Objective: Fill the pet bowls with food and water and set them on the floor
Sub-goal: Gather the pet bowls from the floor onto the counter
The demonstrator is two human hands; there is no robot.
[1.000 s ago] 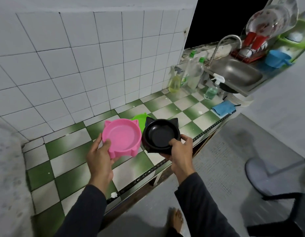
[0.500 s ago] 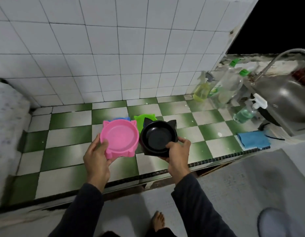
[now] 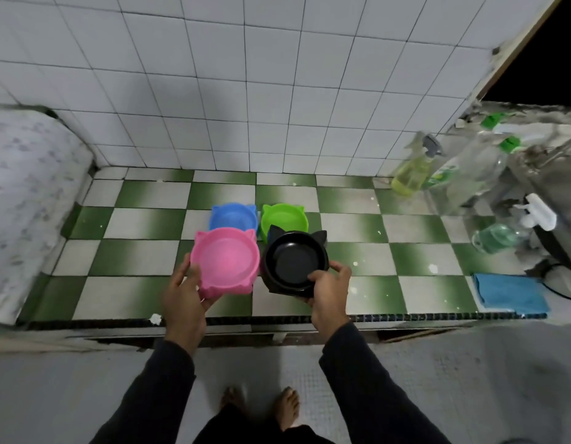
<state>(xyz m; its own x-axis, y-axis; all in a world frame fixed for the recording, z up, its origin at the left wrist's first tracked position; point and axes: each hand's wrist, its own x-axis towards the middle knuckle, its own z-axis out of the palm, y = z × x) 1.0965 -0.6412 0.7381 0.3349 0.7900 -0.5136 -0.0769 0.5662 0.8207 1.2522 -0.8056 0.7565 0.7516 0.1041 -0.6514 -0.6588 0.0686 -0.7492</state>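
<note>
Above the checkered counter (image 3: 143,293), the hands grip one bowl each: left (image 3: 184,296) pink bowl (image 3: 226,257), right (image 3: 330,294) black bowl (image 3: 293,262).

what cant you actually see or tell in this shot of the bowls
Head view only:
- Green bowl: near rim hidden behind the black bowl.
- Blue bowl: near edge hidden by the pink bowl.
- Sink: cut off by the right edge.
- Clear bottles: blurred, labels unreadable.

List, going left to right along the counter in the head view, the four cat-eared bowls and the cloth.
Pink cat-eared plastic bowl → blue cat-eared plastic bowl → green cat-eared plastic bowl → black cat-eared bowl → folded blue cloth.
</note>
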